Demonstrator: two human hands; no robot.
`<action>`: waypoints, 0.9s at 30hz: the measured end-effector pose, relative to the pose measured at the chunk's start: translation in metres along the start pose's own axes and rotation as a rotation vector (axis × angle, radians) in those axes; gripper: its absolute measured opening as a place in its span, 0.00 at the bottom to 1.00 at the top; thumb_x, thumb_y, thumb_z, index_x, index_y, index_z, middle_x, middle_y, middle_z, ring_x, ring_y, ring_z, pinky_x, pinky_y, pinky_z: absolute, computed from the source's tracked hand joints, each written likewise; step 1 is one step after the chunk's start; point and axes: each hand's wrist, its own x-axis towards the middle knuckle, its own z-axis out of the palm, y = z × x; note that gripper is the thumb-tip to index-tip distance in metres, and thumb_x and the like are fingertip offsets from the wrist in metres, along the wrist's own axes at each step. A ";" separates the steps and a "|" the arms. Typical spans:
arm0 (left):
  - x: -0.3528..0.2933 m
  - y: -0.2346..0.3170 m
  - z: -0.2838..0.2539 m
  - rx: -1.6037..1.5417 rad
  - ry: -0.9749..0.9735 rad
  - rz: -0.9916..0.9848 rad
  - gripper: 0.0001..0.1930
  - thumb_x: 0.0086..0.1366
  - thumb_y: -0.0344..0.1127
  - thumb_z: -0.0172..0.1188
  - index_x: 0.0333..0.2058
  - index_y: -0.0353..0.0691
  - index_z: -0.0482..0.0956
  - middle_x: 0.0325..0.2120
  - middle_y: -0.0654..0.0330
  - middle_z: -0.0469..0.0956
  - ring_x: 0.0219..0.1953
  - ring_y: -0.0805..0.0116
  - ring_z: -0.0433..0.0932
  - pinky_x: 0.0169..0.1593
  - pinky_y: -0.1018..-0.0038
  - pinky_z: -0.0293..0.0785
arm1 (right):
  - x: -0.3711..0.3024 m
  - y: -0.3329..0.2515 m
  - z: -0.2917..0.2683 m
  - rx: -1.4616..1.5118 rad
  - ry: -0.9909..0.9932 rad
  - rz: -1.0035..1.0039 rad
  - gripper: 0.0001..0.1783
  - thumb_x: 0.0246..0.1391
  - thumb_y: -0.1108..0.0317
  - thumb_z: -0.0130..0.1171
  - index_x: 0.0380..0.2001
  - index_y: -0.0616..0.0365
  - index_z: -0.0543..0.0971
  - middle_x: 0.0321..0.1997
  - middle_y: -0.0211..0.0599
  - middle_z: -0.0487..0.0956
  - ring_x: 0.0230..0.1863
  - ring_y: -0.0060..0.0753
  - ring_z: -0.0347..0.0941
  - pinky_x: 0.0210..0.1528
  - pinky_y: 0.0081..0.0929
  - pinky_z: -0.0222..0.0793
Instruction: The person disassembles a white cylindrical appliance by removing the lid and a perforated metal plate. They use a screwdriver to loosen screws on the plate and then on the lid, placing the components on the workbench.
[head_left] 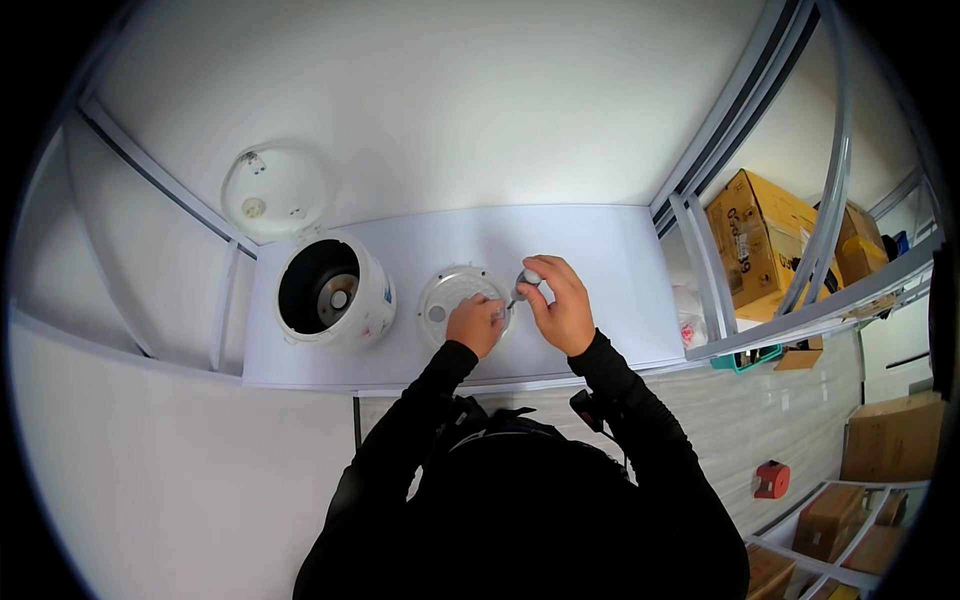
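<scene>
Fingers of the right hand [562,305] were curled shut around the grey, rounded handle of a small screwdriver [523,284], its thin shaft slanting down toward the edge of a round white inner lid plate [450,296] that lay flat on the white tabletop [600,250], just right of the rice cooker. The left hand [477,322] rested on the plate's near right edge, fingertips bent and pinched together at the point where the shaft came down; whether they held a screw was too small to tell. Judging by this, a fastener on the plate was being worked, and the next move would call for the tip seated squarely and the plate pinned against turning. The plate looked like ribbed, pale plastic or metal with a small round hole at its left. The rice cooker [335,295] stood open, a smooth white drum with a dark well and a shiny centre disc, its domed lid [277,190] tipped back.
</scene>
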 end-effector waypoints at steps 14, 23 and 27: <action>0.002 -0.008 0.009 0.036 -0.057 -0.032 0.11 0.59 0.38 0.67 0.41 0.56 0.89 0.41 0.65 0.83 0.44 0.50 0.79 0.46 0.54 0.77 | -0.002 -0.002 0.001 -0.012 0.011 0.032 0.20 0.54 0.75 0.70 0.50 0.61 0.81 0.50 0.48 0.81 0.50 0.52 0.79 0.52 0.38 0.76; 0.002 -0.007 0.010 0.070 -0.061 -0.053 0.14 0.57 0.39 0.69 0.43 0.56 0.89 0.43 0.63 0.84 0.43 0.48 0.81 0.47 0.55 0.79 | -0.001 -0.004 0.004 0.023 0.032 0.087 0.18 0.52 0.73 0.72 0.47 0.61 0.81 0.47 0.48 0.81 0.48 0.54 0.78 0.49 0.40 0.76; 0.002 -0.006 0.010 0.042 -0.098 -0.087 0.12 0.60 0.39 0.67 0.43 0.57 0.89 0.44 0.67 0.83 0.45 0.49 0.77 0.48 0.54 0.77 | -0.001 -0.004 0.004 0.016 0.035 0.099 0.19 0.51 0.72 0.74 0.46 0.61 0.81 0.46 0.46 0.81 0.47 0.53 0.78 0.48 0.39 0.76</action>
